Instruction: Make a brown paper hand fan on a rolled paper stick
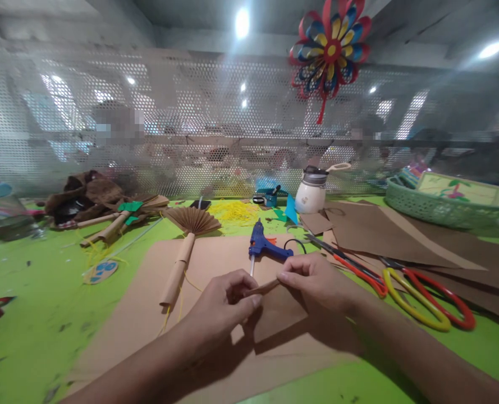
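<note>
My left hand (232, 300) pinches the left end of a narrow folded edge on a piece of brown paper (280, 322). At the right end of that edge, my right hand (312, 278) grips it between thumb and fingers. The paper hangs toward me over a larger sheet of brown paper (135, 314) lying on the table. Just beyond my hands rests a blue glue gun (266, 241), with a pale glue stick pointing toward me. Left of it lies a pleated paper fan (192, 221) joined to a rolled paper tube (177, 272) with yellow string.
Two pairs of scissors, one red-handled (361, 275) and one with yellow and red handles (417, 297), lie right beside brown sheets (392, 235). Farther back stand a white jar (311, 193) and a green basket (443, 207). Yellow shreds (236, 213) lie before a perforated screen (215, 123).
</note>
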The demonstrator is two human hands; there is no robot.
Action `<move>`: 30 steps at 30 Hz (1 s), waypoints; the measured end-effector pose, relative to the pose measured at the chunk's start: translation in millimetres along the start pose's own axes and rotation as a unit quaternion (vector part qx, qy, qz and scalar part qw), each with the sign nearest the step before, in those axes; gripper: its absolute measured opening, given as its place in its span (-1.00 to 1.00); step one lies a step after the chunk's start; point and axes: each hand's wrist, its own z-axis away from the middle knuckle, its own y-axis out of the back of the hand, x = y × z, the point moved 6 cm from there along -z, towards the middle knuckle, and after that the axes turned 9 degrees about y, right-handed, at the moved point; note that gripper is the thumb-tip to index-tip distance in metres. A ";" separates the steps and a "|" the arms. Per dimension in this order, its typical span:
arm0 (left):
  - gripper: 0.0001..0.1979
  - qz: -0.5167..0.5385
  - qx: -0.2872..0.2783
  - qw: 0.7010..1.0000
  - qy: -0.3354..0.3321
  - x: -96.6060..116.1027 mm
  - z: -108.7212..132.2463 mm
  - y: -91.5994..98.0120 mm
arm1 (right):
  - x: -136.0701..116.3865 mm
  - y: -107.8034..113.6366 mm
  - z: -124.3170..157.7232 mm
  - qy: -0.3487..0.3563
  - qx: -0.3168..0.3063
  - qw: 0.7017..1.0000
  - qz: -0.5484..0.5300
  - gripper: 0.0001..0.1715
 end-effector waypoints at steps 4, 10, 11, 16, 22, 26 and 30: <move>-0.83 -0.047 0.016 0.999 -0.016 5.3 2.2 -1.6 | -4.4 -10.8 2.2 0.013 0.000 1.000 0.004 -0.77; -0.77 -0.120 0.053 0.991 -0.006 2.6 1.6 -1.3 | -6.8 -19.6 5.4 0.010 0.001 1.000 0.018 -0.74; -0.76 -0.140 0.057 0.988 -0.007 3.9 3.0 -1.2 | -5.8 -20.7 6.0 0.003 0.000 1.000 0.001 -0.72; -0.68 -0.230 0.063 0.970 -0.043 17.3 12.3 -3.5 | -3.1 -25.6 10.3 -0.017 -0.009 0.998 -0.058 -0.65; -0.64 -0.256 0.073 0.961 -0.076 19.8 13.1 -3.0 | -0.2 -28.9 13.6 -0.016 -0.003 0.995 -0.094 -0.67; -0.66 -0.268 0.056 0.958 -0.088 15.6 11.1 -5.6 | -9.2 -31.6 14.2 -0.002 -0.028 0.995 -0.094 -0.79; -0.66 -0.282 0.034 0.955 -0.087 15.5 11.8 -8.9 | -26.6 -27.7 14.7 0.076 -0.061 0.995 0.017 -0.78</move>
